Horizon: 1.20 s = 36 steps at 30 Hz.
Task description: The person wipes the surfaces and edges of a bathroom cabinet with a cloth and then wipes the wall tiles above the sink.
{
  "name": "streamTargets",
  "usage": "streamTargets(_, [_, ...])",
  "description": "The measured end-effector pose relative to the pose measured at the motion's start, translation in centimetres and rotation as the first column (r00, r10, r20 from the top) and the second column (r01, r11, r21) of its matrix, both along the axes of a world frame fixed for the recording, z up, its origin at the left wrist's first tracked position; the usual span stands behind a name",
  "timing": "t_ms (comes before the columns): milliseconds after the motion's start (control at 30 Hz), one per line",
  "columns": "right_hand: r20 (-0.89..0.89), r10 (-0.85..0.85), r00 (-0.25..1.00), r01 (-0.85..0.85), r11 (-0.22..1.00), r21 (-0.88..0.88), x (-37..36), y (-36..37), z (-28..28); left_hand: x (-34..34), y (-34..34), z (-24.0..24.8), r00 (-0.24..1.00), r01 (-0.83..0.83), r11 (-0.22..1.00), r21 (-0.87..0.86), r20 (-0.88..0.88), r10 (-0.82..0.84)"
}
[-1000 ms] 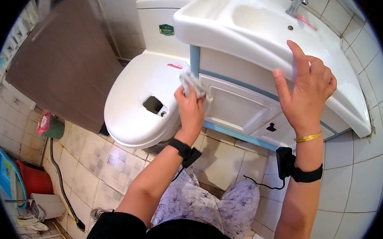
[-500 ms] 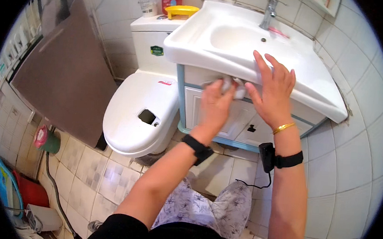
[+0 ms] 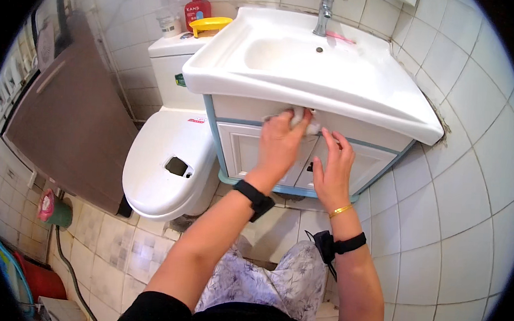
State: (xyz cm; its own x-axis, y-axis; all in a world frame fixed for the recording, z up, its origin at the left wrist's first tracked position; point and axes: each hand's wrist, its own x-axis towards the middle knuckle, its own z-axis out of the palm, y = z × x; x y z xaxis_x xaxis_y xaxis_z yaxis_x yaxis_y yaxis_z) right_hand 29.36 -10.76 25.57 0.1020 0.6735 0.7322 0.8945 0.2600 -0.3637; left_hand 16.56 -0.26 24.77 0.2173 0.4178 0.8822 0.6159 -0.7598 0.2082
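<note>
1. The crumpled white cloth (image 3: 313,129) is against the front of the vanity cabinet (image 3: 237,105), on the upper panel just under the basin's rim; my fingers hide part of it.
2. My left hand (image 3: 280,139) grips the cloth, fingers bent over it and pressing it toward the panel.
3. My right hand (image 3: 334,165) is open and holds nothing, its fingers raised just beside the cloth; whether they touch the cabinet I cannot tell. A small black door handle (image 3: 311,167) shows just left of my right thumb.
4. Above my hands spreads the white washbasin (image 3: 356,81), with a chrome faucet (image 3: 323,17) at its back edge and a slim pink stick (image 3: 341,37) lying beside the faucet's base.
5. Left of the cabinet is the toilet, its white lid (image 3: 148,162) down, with a dark squarish opening in it.
6. On the toilet tank (image 3: 165,79) stand a yellow dish (image 3: 212,23), a red pump bottle (image 3: 197,8) and a white container (image 3: 170,27).
7. Farther left, a grey-brown panel (image 3: 71,114) leans near the wall.
</note>
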Motion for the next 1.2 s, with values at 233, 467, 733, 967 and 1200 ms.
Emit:
streamTargets(233, [-0.020,0.030,0.999,-0.030,0.998,-0.048,0.3,-0.7,-0.9,-1.8,2.2,-2.1,0.961,-0.246,0.968,0.054,0.144,0.236])
streamTargets(467, [-0.098,-0.041,0.994,0.039,0.999,-0.020,2.1,-1.2,-3.1,4.8,-1.6,0.7,0.993,0.117,0.993,-0.016,-0.012,-0.117])
streamTargets(733, [-0.801,0.198,0.564,-0.329,0.944,0.002,1.2,-0.6,-3.0,-1.5,-4.1,1.4,0.399,0.910,0.008,-0.414,0.871,-0.287])
streamTargets(967, [-0.969,0.234,0.077,-0.478,0.862,0.170,-1.1,-1.2,-1.9,-2.7,-4.6,1.4,0.535,0.810,0.060,-0.584,0.692,-0.485])
streamTargets(1200, [-0.950,0.271,0.158,-0.467,0.868,0.169,-0.7,-2.0,-1.0,-4.1,-3.7,1.8,0.572,0.762,-0.006,-0.647,0.678,-0.462])
